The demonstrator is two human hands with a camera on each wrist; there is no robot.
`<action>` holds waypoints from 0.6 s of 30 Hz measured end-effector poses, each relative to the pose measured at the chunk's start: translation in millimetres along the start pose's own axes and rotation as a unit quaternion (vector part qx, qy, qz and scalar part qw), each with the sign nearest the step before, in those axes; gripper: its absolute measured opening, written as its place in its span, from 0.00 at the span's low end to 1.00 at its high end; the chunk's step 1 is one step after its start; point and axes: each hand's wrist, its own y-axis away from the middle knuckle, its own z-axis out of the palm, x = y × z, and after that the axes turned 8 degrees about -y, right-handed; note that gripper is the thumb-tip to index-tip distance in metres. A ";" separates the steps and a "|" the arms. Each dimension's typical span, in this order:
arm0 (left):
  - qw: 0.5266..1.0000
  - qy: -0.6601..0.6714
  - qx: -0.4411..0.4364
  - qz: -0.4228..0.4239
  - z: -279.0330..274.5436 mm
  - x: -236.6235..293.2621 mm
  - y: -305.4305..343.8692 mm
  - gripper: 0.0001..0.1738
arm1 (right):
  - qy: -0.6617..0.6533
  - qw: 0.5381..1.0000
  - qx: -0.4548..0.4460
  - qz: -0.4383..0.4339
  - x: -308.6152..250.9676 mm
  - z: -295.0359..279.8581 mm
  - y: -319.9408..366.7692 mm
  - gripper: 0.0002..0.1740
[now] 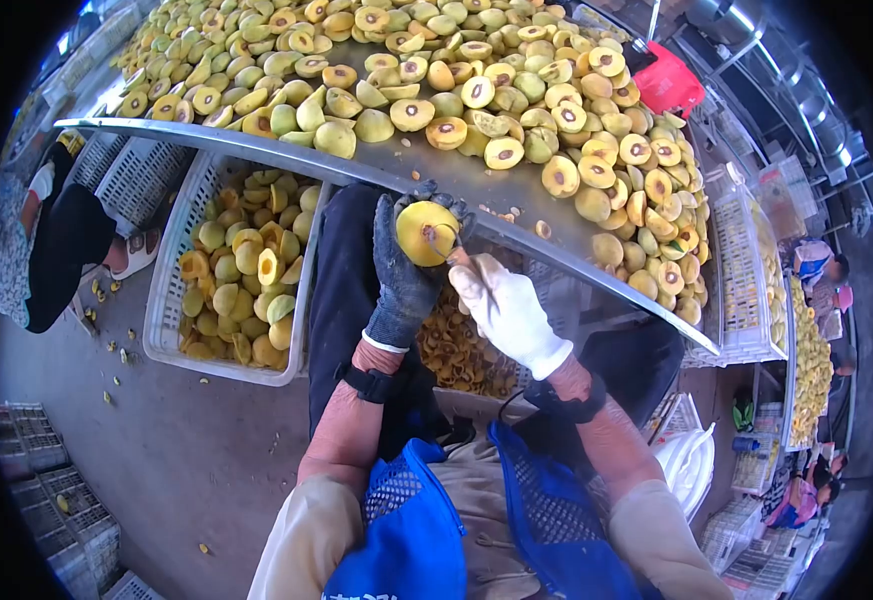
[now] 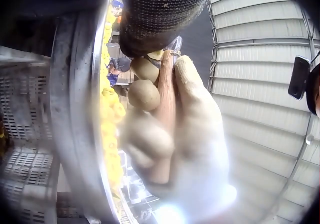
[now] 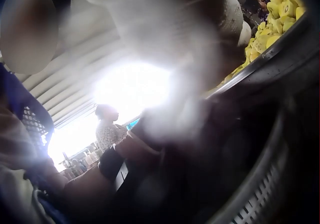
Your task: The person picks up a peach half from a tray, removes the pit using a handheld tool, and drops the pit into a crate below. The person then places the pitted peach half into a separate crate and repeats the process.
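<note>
In the head view my left hand (image 1: 401, 275), in a dark knit glove, holds a yellow peach half (image 1: 426, 232) with its cut face and brown centre turned up. My right hand (image 1: 506, 310), in a white glove, grips a wooden-handled tool (image 1: 459, 258) whose thin metal end is at the brown centre. The left wrist view shows the wooden handle (image 2: 167, 84) between the white-gloved fingers (image 2: 144, 95) and thumb, close under the dark glove (image 2: 165, 19). In the right wrist view glare and blur hide most of the work.
Peach halves (image 1: 476, 92) cover the metal table (image 1: 356, 165), with a red object (image 1: 668, 82) at its far right. A white crate (image 1: 161, 330) of peach pieces stands left of my legs; brownish scraps (image 1: 461, 350) lie below my hands. Another person (image 1: 16, 240) is at left.
</note>
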 end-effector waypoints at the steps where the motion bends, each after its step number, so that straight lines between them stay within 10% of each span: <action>1: 0.999 0.045 0.001 -0.014 1.6 12.8 -0.7 0.26 | 0.028 0.999 0.009 -0.024 -1.0 1.4 -0.4 0.12; 5: 0.917 0.323 0.062 -0.226 6.5 33.6 -4.2 0.17 | 0.097 0.991 0.045 -0.085 -2.8 4.7 -1.4 0.12; 18: 0.942 0.185 0.167 -0.224 6.1 -38.1 2.4 0.26 | 0.076 0.994 0.050 -0.058 10.3 32.7 10.4 0.12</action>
